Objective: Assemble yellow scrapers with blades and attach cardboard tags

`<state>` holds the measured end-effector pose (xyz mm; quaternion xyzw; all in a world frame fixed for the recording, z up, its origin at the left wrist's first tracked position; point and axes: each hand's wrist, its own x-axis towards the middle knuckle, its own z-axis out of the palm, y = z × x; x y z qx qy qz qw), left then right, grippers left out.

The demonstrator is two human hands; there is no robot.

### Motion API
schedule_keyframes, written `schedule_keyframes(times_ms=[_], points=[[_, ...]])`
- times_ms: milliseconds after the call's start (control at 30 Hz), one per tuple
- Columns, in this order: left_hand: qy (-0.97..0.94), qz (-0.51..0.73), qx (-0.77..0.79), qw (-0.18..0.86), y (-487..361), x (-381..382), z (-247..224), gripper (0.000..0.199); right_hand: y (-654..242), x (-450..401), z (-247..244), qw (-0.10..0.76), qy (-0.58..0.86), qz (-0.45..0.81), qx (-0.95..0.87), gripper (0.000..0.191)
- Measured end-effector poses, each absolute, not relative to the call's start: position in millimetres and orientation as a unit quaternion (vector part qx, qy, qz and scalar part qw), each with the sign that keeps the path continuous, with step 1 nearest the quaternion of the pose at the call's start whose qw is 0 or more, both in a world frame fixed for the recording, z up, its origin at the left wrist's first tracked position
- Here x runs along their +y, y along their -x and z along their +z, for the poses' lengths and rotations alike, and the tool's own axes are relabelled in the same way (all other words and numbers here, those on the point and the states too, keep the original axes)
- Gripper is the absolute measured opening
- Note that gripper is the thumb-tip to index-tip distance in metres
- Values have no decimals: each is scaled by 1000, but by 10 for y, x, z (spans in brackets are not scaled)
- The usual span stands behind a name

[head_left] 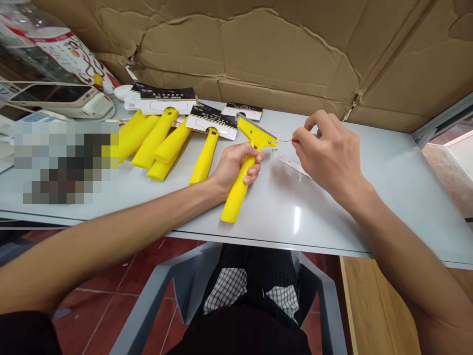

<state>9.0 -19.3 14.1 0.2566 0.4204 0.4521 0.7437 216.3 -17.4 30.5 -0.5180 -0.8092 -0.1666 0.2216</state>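
Note:
My left hand is wrapped round the handle of a yellow scraper, its wide head turned up and away from me. A metal blade edge runs along the top of that head. Between the fingertips of my right hand is a screwdriver, held almost level. Its thin shaft points left and its tip meets a screw near the right end of the scraper's head. Small screws lie on the table just below the head. A thin flat strip rests on the table, partly behind my right hand.
Several yellow scrapers with black-and-white cards lie to the left. A separate card lies behind. A phone and a bottle stand at the far left. Cardboard walls the back of the grey table.

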Motion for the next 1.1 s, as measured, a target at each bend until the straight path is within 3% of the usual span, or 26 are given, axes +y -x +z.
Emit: schedule_keyframes(times_ms=[167, 400, 600, 767, 1100], points=[[-253, 452, 412, 749, -78, -173, 125, 22, -2081, -249, 356, 235, 480, -183, -825, 27], [-235, 434, 384, 780, -37, -141, 111, 28, -2197, -255, 440, 258, 430, -108, -859, 31], [-241, 437, 415, 761, -57, -152, 144, 21, -2237, -217, 425, 269, 435, -60, -857, 29], [-239, 430, 412, 767, -50, -134, 138, 18, -2265, -180, 408, 283, 433, -10, -856, 16], [-240, 430, 420, 762, -77, -181, 177, 20, -2363, -114, 422, 310, 460, -6, -832, 22]])
